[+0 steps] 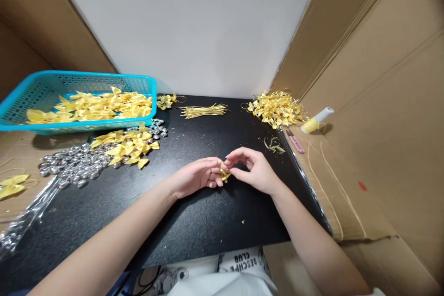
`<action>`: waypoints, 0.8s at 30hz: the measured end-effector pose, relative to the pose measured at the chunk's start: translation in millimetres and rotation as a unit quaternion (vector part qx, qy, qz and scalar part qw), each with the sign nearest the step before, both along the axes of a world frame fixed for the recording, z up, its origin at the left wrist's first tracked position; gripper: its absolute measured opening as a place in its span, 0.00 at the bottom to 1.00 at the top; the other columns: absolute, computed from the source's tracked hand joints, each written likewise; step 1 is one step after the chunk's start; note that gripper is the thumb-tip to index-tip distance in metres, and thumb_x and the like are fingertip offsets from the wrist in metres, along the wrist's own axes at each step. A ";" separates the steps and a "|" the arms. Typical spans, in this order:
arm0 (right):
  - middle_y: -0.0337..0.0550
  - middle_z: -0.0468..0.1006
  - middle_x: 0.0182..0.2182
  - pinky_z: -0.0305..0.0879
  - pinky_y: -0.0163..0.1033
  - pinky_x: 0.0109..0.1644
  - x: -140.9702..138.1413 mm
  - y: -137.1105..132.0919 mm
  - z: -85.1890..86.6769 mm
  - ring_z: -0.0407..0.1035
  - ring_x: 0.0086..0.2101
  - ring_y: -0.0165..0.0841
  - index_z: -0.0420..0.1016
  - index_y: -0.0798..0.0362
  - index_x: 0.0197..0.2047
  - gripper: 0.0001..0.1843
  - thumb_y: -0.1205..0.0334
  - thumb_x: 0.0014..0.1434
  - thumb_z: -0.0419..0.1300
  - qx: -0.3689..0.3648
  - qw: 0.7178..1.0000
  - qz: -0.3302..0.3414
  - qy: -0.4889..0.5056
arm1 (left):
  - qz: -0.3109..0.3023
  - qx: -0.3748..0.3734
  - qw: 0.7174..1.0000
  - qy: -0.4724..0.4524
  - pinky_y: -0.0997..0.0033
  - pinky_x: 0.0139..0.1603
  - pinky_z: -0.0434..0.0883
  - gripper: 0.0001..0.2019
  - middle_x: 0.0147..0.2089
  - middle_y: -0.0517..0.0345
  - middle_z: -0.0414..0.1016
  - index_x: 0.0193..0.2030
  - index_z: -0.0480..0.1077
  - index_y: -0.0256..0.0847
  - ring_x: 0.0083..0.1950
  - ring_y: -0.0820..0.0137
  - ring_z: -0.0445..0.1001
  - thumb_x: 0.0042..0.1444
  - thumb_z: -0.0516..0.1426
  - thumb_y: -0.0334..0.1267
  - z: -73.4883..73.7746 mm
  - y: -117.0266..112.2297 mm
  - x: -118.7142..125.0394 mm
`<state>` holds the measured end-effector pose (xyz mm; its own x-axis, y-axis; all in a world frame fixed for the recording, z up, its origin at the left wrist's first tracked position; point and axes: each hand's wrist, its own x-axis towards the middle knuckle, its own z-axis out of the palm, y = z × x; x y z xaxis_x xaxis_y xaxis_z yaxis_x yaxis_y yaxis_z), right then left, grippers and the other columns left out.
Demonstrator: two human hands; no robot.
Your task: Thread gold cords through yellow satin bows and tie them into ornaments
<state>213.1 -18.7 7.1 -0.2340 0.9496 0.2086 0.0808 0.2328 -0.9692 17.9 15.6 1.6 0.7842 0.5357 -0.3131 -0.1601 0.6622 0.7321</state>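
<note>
Above the middle of the black table, my left hand (pixel 199 177) is closed with its fingertips on a small yellow ribbon bow (pixel 225 175). My right hand (pixel 255 169) meets it from the right, thumb and forefinger pinched at the bow's upper edge. What the right fingertips grip is too small to make out. Most of the bow is hidden by the fingers. Beyond my hands lies a bundle of gold cords (pixel 204 110). To the left are loose yellow bows (pixel 130 145) beside a spread of silver bells or beads (pixel 76 164).
A blue basket (pixel 152 97) of yellow bows stands at the back left. A heap of corded bows (pixel 277 107) lies at the back right. Near it are pink-handled snippers (pixel 296 142), cord scraps (pixel 274 145) and a thread spool (pixel 316 121). Cardboard walls (pixel 381 101) flank the table.
</note>
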 end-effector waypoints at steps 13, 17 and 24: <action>0.39 0.75 0.30 0.69 0.33 0.33 -12.4 -6.4 0.5 0.70 0.29 0.27 0.76 0.51 0.38 0.10 0.72 0.53 0.60 0.158 0.975 -0.065 -0.144 | 0.036 0.018 0.999 0.015 0.76 0.33 0.62 0.15 0.28 0.59 0.73 0.31 0.75 0.36 0.30 0.74 0.70 0.45 0.67 0.46 2.5 -1.7 2.0; 0.40 0.77 0.32 0.71 0.34 0.35 -12.2 -7.3 0.5 0.70 0.30 0.29 0.76 0.50 0.38 0.10 0.72 0.55 0.58 0.175 0.972 -0.074 -0.134 | 0.046 0.010 0.999 -0.013 0.75 0.34 0.63 0.13 0.28 0.58 0.72 0.30 0.73 0.36 0.31 0.74 0.69 0.48 0.66 0.45 0.5 -0.5 -0.1; 0.40 0.78 0.31 0.71 0.35 0.35 -15.9 -8.9 -2.4 0.72 0.30 0.30 0.76 0.50 0.37 0.06 0.68 0.56 0.60 0.186 0.969 -0.123 -0.104 | 0.047 0.010 0.998 -0.035 0.75 0.35 0.64 0.13 0.30 0.58 0.72 0.31 0.74 0.36 0.31 0.75 0.69 0.48 0.66 0.45 -1.8 1.0 -1.8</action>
